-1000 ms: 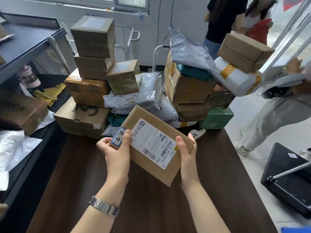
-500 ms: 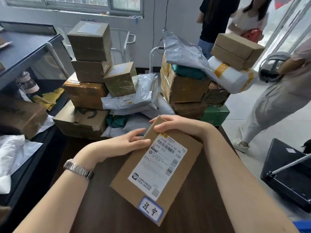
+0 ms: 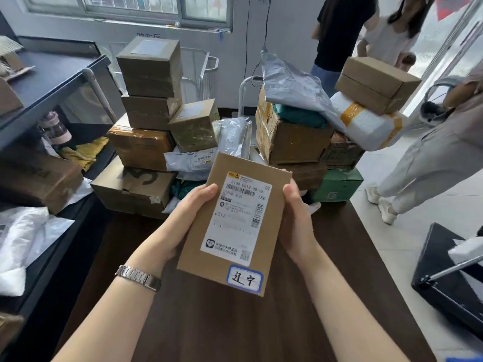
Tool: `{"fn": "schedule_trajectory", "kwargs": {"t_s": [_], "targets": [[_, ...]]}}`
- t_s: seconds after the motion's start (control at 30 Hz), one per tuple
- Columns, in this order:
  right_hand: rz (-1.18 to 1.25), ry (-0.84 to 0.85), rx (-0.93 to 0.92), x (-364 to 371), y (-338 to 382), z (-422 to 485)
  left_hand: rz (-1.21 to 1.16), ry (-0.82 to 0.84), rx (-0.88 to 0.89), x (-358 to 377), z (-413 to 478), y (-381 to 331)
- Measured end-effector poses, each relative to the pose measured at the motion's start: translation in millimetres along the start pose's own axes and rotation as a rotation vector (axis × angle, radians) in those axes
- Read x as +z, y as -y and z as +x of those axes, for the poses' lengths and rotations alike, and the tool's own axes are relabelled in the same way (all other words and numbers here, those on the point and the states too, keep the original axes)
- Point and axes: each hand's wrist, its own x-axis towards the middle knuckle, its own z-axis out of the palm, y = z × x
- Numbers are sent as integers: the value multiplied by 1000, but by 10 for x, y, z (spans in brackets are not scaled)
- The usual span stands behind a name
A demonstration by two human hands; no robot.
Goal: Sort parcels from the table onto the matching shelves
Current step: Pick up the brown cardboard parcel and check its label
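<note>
Above the dark wooden desk's point(image 3: 235, 322) near edge, left hand point(image 3: 183, 228) and right hand point(image 3: 296, 226) grip the flat brown cardboard parcel point(image 3: 203, 246), now rotated label-upright: destination readable, shelving can follow.

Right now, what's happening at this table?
A person holds a flat cardboard parcel in both hands, left hand and right hand on its sides, label facing up. It is lifted over the dark table. The parcel pile behind is unsorted; the shelf unit stands at left.
</note>
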Motion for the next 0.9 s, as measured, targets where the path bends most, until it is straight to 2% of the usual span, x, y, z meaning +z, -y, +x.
{"fn": "schedule_trajectory", "kwargs": {"t_s": [0.07, 0.1, 0.23, 0.4, 0.53, 0.7, 0.9], "targets": [[-10, -149, -62, 52, 4, -54, -1, -61, 34, 106, 3, -59], [8, -162, -93, 66, -27, -102, -23, -87, 36, 148, 2, -65], [101, -44, -107, 89, -158, -244, -95, -166, 65, 270, 6, -107], [128, -111, -23, 111, -31, -87, -86, -324, 58, 352, 13, -217], [37, -161, 54, 167, 142, 159, -98, -276, -9, 352, 25, -227], [122, -129, 130, 224, 155, 109, -121, -247, 1, 292, 15, -201], [60, -154, 33, 338, 325, 25, -64, -303, 89, 281, -164, -333]]}}
